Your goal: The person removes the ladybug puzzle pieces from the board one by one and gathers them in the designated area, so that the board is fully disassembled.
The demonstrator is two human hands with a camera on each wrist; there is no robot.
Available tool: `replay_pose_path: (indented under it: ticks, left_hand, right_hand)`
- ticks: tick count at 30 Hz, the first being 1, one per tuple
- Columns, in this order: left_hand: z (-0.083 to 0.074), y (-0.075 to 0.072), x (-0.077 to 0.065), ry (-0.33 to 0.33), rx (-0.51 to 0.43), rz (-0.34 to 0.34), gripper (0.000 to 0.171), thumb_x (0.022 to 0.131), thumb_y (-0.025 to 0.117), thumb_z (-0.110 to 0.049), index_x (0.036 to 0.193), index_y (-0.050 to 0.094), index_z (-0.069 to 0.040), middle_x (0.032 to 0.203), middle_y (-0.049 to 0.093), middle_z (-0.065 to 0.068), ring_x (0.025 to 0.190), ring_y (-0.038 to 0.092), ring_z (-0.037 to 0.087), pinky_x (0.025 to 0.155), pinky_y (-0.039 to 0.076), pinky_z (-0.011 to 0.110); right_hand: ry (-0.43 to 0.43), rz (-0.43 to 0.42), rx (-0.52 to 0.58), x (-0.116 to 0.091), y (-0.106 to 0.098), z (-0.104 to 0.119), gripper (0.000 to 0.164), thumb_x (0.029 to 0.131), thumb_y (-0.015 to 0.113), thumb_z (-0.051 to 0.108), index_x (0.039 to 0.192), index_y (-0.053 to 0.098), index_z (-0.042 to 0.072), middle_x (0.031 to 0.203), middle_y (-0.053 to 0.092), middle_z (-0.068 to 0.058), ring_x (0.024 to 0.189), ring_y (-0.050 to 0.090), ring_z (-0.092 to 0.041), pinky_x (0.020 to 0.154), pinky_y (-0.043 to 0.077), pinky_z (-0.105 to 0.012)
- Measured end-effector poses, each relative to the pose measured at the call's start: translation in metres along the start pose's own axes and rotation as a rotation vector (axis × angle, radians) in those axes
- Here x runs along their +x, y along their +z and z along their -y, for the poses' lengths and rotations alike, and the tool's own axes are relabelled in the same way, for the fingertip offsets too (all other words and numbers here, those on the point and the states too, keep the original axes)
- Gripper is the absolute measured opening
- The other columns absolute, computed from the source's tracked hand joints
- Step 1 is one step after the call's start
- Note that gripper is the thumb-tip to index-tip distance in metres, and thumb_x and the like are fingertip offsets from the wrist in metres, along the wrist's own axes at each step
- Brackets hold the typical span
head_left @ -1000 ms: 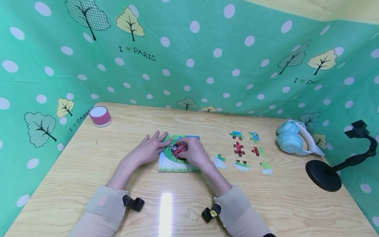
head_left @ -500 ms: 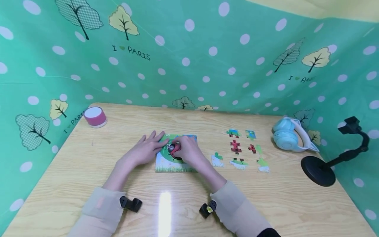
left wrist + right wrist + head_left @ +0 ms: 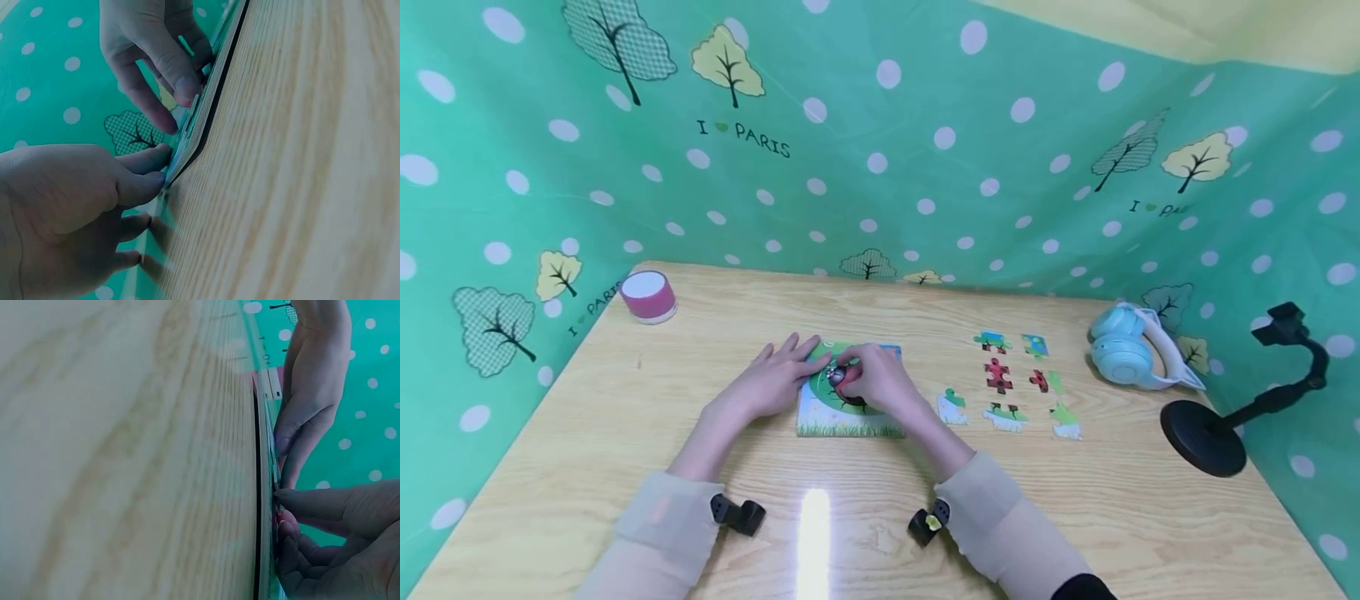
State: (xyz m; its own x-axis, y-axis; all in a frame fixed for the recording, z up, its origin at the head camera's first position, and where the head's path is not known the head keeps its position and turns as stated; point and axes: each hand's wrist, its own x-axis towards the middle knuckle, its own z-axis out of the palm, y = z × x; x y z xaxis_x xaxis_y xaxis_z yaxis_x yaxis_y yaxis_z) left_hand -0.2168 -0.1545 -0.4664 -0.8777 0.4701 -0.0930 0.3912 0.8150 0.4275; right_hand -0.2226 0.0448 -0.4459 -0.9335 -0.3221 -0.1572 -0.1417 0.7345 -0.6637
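Observation:
A square picture puzzle (image 3: 838, 423) with a ladybug on green lies flat on the wooden table (image 3: 865, 517). My left hand (image 3: 777, 382) rests at its left side with fingers spread, thumb and index finger at the edge. Over the ladybug (image 3: 837, 375), my right hand (image 3: 883, 385) bends its thumb and fingers down, pinching a red puzzle piece that they mostly cover. In the right wrist view, a bit of red shows by the fingertips (image 3: 287, 528), close to the board's surface. Both hands also meet near the thin board (image 3: 199, 131) in the left wrist view.
Several loose puzzle pieces lie right of the board, among them a red one (image 3: 998, 377) and a grassy one (image 3: 1004, 418). Blue headphones (image 3: 1126, 354) and a black stand (image 3: 1204, 437) are at the far right. A pink cylinder (image 3: 648, 297) stands back left.
My right fingers shift slightly over the ladybug and cover more of its red body. The left hand keeps its place at the board; the head view sways a little.

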Motion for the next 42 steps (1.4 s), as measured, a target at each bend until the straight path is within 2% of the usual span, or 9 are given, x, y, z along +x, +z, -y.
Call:
replay_pose_path:
  ticks: [8,16,20,29,35,42]
  left_hand:
    - [-0.002,-0.001,0.001,-0.009,0.009,0.011,0.065,0.095,0.044,0.008,0.154,0.048,-0.018,0.171,0.026,0.016,0.157,0.017,0.050,0.124,0.014,0.072]
    - [-0.002,-0.002,0.002,-0.020,0.017,0.020,0.057,0.101,0.045,0.000,0.155,0.047,-0.019,0.171,0.025,0.015,0.157,0.016,0.050,0.125,0.013,0.072]
    - [-0.001,-0.001,0.001,-0.022,0.024,0.023,0.059,0.100,0.045,0.001,0.155,0.047,-0.019,0.171,0.024,0.015,0.157,0.016,0.050,0.125,0.013,0.072]
    - [-0.001,-0.001,0.002,-0.025,0.015,0.025,0.065,0.096,0.042,0.007,0.155,0.047,-0.019,0.171,0.024,0.015,0.158,0.016,0.049,0.125,0.012,0.071]
    - [0.000,-0.001,0.002,-0.019,0.028,0.031,0.067,0.095,0.038,0.008,0.156,0.046,-0.019,0.172,0.024,0.015,0.157,0.016,0.049,0.125,0.014,0.072]
    - [-0.001,-0.002,0.001,-0.020,0.020,0.035,0.064,0.097,0.038,0.006,0.156,0.046,-0.019,0.172,0.023,0.014,0.158,0.016,0.049,0.125,0.013,0.071]
  right_hand:
    - [-0.003,0.039,-0.012,0.002,-0.006,-0.002,0.042,0.084,0.076,-0.006,0.125,0.072,0.005,0.097,0.077,-0.010,0.089,0.071,-0.018,0.073,0.058,-0.027]
    - [-0.049,0.088,-0.030,0.005,-0.011,-0.007,0.041,0.088,0.076,-0.001,0.128,0.072,0.007,0.093,0.077,-0.007,0.083,0.069,-0.013,0.081,0.060,-0.031]
    - [-0.058,0.112,-0.019,0.006,-0.011,-0.009,0.041,0.090,0.077,0.002,0.130,0.071,0.008,0.091,0.077,-0.006,0.082,0.069,-0.012,0.083,0.060,-0.031]
    - [-0.127,0.097,-0.043,0.007,-0.012,-0.015,0.035,0.089,0.078,0.003,0.124,0.075,0.008,0.087,0.076,-0.003,0.078,0.067,-0.009,0.079,0.058,-0.027]
    - [-0.169,0.105,-0.004,0.005,-0.015,-0.020,0.031,0.089,0.079,0.005,0.119,0.077,0.007,0.092,0.076,-0.004,0.079,0.066,-0.009,0.076,0.057,-0.023]
    - [-0.167,0.093,0.000,0.001,-0.025,-0.028,0.029,0.090,0.078,0.006,0.119,0.077,0.008,0.093,0.075,-0.004,0.081,0.065,-0.010,0.075,0.057,-0.023]
